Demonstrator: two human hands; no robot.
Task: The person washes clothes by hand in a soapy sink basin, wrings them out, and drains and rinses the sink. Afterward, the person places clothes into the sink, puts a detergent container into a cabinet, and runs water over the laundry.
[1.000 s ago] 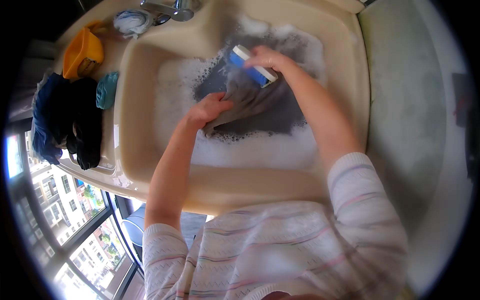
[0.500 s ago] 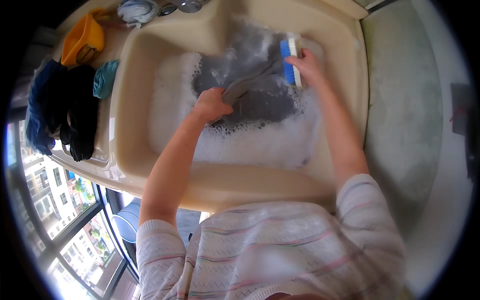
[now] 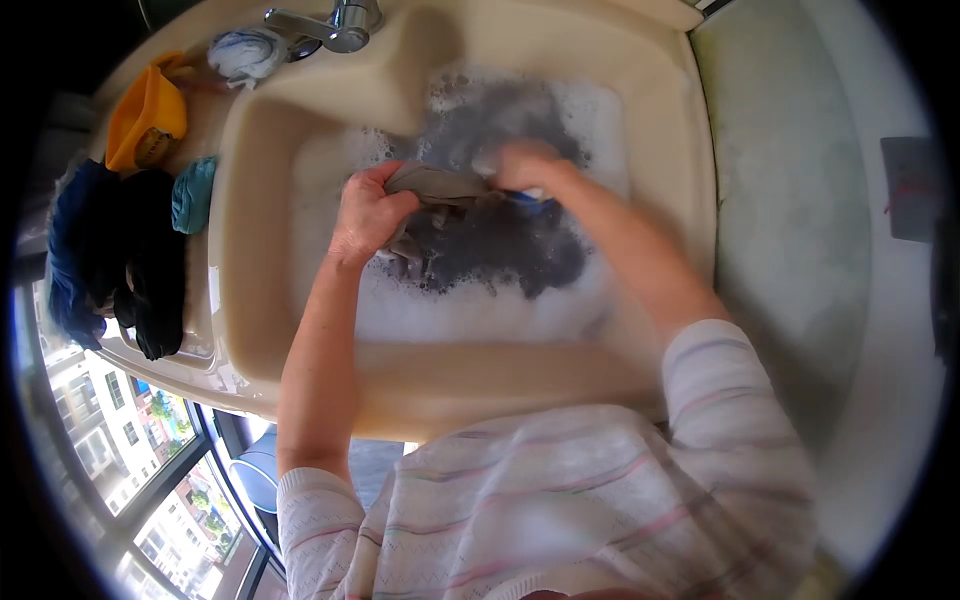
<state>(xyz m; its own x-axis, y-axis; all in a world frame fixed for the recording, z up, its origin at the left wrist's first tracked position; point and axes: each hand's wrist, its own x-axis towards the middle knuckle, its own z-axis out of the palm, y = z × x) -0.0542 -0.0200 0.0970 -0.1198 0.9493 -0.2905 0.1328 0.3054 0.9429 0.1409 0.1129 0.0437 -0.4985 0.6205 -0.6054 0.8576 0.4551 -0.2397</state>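
Note:
Soapy grey water fills the beige sink (image 3: 480, 375). My left hand (image 3: 370, 210) grips one end of a wet grey cloth (image 3: 437, 186), lifted partly above the foam, and a loose fold hangs under that hand. Over the middle of the water, my right hand (image 3: 528, 168) is closed on the scrub brush (image 3: 530, 195), blurred by motion. Only a small blue and white part of the brush shows below the fingers. It lies against the right end of the cloth, whose far part is under water.
A metal faucet (image 3: 345, 25) stands at the back. Along the left ledge are a white-blue bundled cloth (image 3: 247, 55), a yellow container (image 3: 147, 118), a teal cloth (image 3: 194, 195), and black (image 3: 155, 265) and blue clothes (image 3: 78, 250). Below left is a blue bucket (image 3: 258, 470).
My right hand has swung left with the brush, from the sink's right side onto the cloth. My left hand has shifted left, raising its end of the cloth.

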